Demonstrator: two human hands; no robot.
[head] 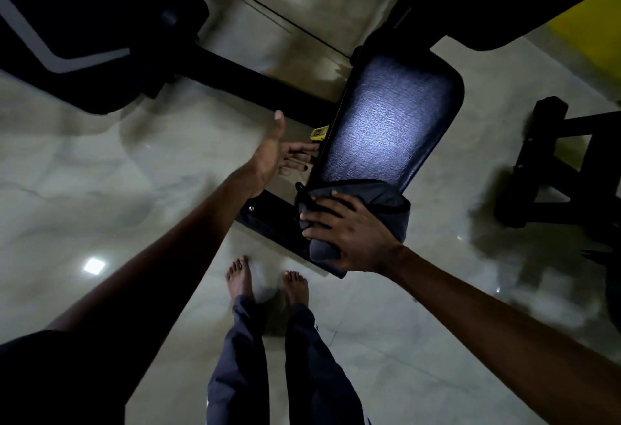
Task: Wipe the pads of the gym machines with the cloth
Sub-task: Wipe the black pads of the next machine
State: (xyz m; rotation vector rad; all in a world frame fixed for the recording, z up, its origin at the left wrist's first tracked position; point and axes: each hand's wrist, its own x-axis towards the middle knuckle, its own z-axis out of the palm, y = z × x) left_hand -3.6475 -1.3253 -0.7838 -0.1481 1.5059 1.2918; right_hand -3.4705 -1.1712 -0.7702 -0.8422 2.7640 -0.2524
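Pressing the dark cloth (386,204) onto the near end of the pad (386,122) with the right hand (356,236) spread flat over it, reaching the left hand (272,156) to the pad's left edge, loosely splayed, thumb raised.

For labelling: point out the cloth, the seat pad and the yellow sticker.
cloth (386,198): head view, its exposed fold
seat pad (386,119): head view, lit middle
yellow sticker (319,132): head view, its centre
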